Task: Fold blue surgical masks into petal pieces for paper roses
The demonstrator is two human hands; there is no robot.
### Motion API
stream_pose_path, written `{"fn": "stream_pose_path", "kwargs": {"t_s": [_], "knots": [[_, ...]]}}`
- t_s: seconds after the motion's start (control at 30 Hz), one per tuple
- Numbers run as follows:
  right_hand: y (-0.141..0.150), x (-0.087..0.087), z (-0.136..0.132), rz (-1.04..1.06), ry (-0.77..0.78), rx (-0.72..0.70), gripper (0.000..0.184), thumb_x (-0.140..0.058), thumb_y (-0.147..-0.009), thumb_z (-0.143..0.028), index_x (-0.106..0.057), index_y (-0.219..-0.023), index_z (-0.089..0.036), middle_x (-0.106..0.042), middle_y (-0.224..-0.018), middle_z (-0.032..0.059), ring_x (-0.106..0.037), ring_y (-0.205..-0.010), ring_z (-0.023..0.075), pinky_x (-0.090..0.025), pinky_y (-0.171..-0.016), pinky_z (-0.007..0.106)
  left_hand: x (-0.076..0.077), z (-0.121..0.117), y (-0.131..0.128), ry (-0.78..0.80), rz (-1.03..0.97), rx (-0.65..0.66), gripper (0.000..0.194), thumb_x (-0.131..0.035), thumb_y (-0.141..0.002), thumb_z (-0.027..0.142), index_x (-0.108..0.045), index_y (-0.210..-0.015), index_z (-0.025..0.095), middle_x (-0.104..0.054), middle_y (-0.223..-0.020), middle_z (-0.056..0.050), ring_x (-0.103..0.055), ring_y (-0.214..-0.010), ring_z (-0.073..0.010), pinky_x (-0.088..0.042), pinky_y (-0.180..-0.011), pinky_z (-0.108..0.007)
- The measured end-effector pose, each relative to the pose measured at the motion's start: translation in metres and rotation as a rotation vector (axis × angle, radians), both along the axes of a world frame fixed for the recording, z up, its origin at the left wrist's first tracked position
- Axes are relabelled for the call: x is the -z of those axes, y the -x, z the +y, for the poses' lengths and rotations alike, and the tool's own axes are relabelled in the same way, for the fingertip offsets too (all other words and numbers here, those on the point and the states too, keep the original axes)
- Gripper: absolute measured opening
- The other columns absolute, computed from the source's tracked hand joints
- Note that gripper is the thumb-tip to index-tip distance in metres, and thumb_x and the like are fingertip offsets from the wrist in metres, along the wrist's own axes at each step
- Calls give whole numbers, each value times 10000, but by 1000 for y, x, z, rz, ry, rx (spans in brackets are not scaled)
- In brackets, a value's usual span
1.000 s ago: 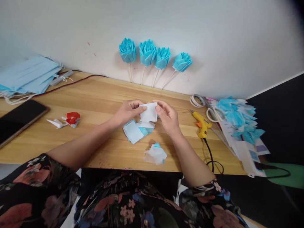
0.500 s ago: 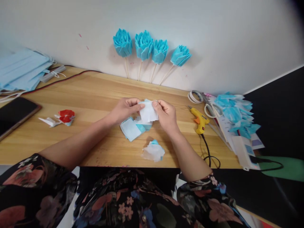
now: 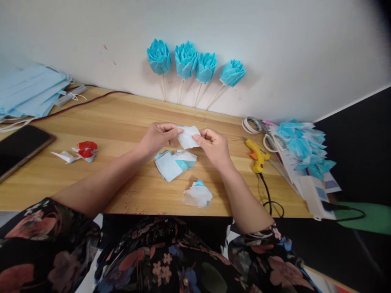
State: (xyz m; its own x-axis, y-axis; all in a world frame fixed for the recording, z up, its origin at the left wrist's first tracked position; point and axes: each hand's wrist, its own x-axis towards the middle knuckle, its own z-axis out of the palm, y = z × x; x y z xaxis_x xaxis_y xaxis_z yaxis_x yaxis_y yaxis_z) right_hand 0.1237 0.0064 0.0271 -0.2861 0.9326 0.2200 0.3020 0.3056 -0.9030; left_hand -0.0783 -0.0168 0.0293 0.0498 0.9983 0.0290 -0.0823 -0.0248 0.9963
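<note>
Between my two hands, above the wooden table, is a small white piece of mask fabric. My left hand pinches its left edge between thumb and fingers. On the other side, the thumb and fingers of my right hand grip its right edge. Just below lies a small stack of light blue and white fabric squares. Closer to the table's front edge rests a crumpled white and blue fabric piece, touched by neither hand.
Several blue fabric flowers on sticks lean against the wall. A yellow glue gun, scissors, tape roll and blue fabric heap are at right. Leftward lie face masks, a phone and a red scrap.
The white fabric piece has risen slightly off the stack and turned in my fingers. More of the stack below now shows.
</note>
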Motion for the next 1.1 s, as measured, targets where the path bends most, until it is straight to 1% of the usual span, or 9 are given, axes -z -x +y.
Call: {"fn": "stream_pose_path", "kwargs": {"t_s": [0.07, 0.17, 0.3, 0.4, 0.5, 0.57, 0.77, 0.93, 1.1], "knots": [[1, -2, 0, -75, -90, 28, 216, -708, -823, -405, -671, -757, -202, -683, -732, -14, -588, -689, 133, -451, -672, 257, 2, 1, 1, 33, -60, -1, 264, -793, -748, 394, -753, -779, 135, -701, -747, -26, -539, -580, -90, -442, -562, -240], [3, -2, -1, -147, -189, 39, 187, -697, -831, -362, -654, -730, -211, -682, -718, -21, -602, -692, 138, -451, -690, 264, 4, 4, 2, 79, -172, 25, 251, -816, -741, 366, -768, -812, 129, -728, -797, -55, -618, -657, -120, -479, -555, -225], [4, 1, 0, -220, -227, 49, 189, -682, -848, -371, -648, -731, -228, -695, -735, -20, -615, -709, 153, -457, -708, 283, 6, 5, 4, 126, -269, 83, 204, -818, -761, 303, -776, -839, 120, -750, -858, -75, -664, -729, -136, -543, -609, -223], [4, 2, 0, -213, -238, 45, 186, -683, -849, -369, -647, -732, -230, -695, -738, -18, -615, -711, 153, -457, -709, 282, 6, 5, 4, 135, -338, 98, 180, -814, -779, 277, -772, -829, 109, -755, -863, -78, -685, -770, -144, -588, -717, -264], [4, 1, 0, -163, -198, 35, 196, -670, -850, -377, -641, -733, -223, -687, -742, -17, -603, -708, 146, -454, -708, 271, 6, 5, 3, 122, -389, 99, 170, -818, -786, 267, -769, -826, 109, -761, -893, -79, -704, -826, -157, -596, -813, -302], [3, 0, 0, -115, -140, 23, 221, -652, -856, -396, -631, -729, -215, -677, -751, -13, -592, -711, 142, -453, -708, 268, 7, 5, 3, 111, -399, 104, 190, -821, -786, 281, -772, -852, 110, -763, -924, -83, -709, -855, -167, -596, -829, -311], [1, 4, 3, 39, -4, -11, 271, -666, -849, -436, -631, -716, -203, -612, -704, -24, -534, -665, 120, -436, -672, 258, 10, 6, 1, 98, -418, 98, 193, -811, -795, 302, -767, -853, 123, -752, -883, -70, -700, -782, -160, -606, -728, -296], [1, 5, 5, 154, 82, 46, 202, -690, -833, -403, -718, -804, -205, -669, -727, -21, -593, -690, 128, -477, -697, 264, 7, 5, 1, 137, -446, 84, 145, -779, -825, 254, -744, -819, 113, -734, -811, -62, -702, -743, -153, -611, -708, -287], [-2, 3, 6, 136, 27, 97, 275, -625, -895, -458, -760, -937, -222, -761, -906, 17, -666, -793, 157, -524, -778, 300, 1, 5, 2, 191, -490, 10, 107, -704, -872, 180, -717, -802, 101, -730, -806, -63, -701, -716, -143, -613, -713, -287]]}}
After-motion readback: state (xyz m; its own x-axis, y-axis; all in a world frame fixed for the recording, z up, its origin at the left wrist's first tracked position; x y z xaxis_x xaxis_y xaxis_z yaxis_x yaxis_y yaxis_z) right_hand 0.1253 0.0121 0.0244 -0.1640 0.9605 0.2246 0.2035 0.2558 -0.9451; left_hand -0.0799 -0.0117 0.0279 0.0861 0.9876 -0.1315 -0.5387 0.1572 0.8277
